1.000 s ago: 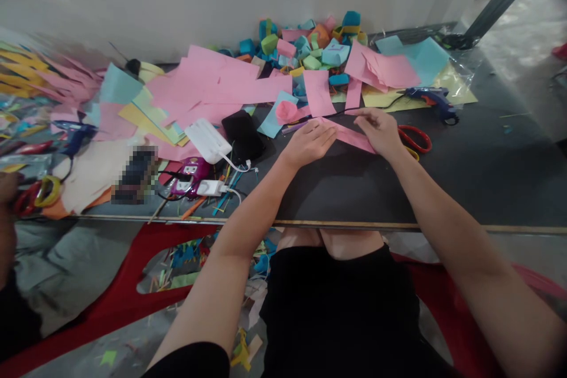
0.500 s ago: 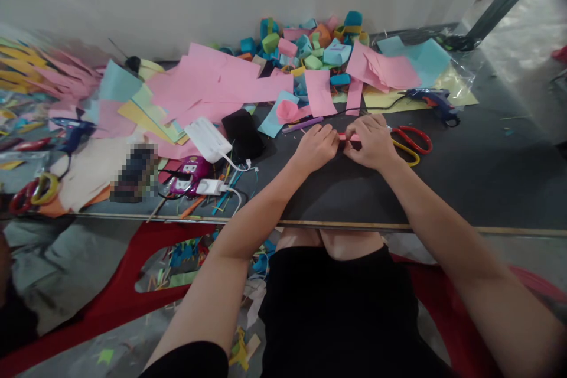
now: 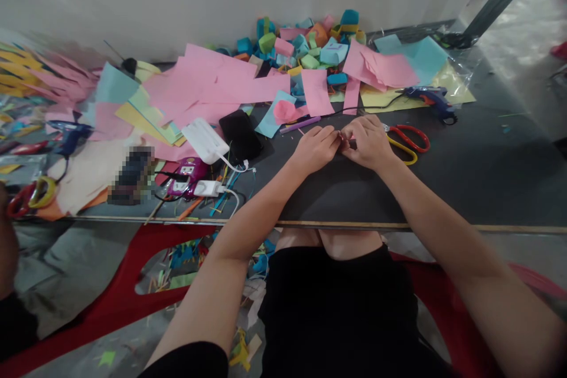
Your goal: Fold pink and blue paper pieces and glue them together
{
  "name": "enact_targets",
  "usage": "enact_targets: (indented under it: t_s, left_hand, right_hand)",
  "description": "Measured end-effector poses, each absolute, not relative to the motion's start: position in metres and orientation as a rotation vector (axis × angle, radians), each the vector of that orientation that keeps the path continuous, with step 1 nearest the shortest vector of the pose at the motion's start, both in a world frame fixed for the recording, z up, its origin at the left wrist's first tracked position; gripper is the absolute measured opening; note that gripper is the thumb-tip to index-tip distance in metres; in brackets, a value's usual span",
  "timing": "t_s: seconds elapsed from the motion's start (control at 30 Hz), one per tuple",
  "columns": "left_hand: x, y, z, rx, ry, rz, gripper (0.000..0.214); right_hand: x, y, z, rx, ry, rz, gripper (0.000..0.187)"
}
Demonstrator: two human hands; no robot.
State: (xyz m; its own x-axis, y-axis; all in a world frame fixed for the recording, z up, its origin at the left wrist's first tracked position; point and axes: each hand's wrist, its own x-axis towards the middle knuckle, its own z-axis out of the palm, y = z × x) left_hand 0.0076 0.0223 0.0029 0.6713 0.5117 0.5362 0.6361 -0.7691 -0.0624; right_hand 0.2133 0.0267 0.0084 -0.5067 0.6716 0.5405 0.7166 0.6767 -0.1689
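Note:
My left hand (image 3: 315, 147) and my right hand (image 3: 367, 140) meet over the dark tabletop, fingertips pinched together. Between them is a pink paper strip (image 3: 353, 140), nearly all covered by my fingers. Scissors (image 3: 410, 140) with one red and one yellow handle lie right beside my right hand, blades partly hidden by it. Just beyond my left hand rests a purple pen (image 3: 301, 124). A curled pink paper roll (image 3: 286, 111) sits behind the pen, on a light blue sheet (image 3: 271, 121).
Pink sheets (image 3: 208, 80) and folded paper pieces (image 3: 310, 50) crowd the back. A blue glue gun (image 3: 432, 99) lies back right. To the left are a white power bank (image 3: 205, 140), a black phone (image 3: 241, 136) and a purple power strip (image 3: 188, 174). Another person's arm (image 3: 6, 242) shows far left.
My hands have drawn closer together, and less of the pink strip shows between them. At the far left edge, the other person's arm has come further into view.

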Motion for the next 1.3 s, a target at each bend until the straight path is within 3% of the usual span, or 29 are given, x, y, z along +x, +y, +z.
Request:
enact_targets:
  t_s: [1.13, 1.3]
  left_hand:
    - [-0.025, 0.042, 0.003, -2.560, -1.036, -0.851, 0.038]
    - [-0.023, 0.042, -0.003, -2.443, -1.101, -0.987, 0.032]
  right_hand:
    - [0.261, 0.046, 0.014, -1.379, -1.968, -0.154, 0.017]
    - [0.245, 0.030, 0.018, -1.309, -1.833, 0.013, 0.007]
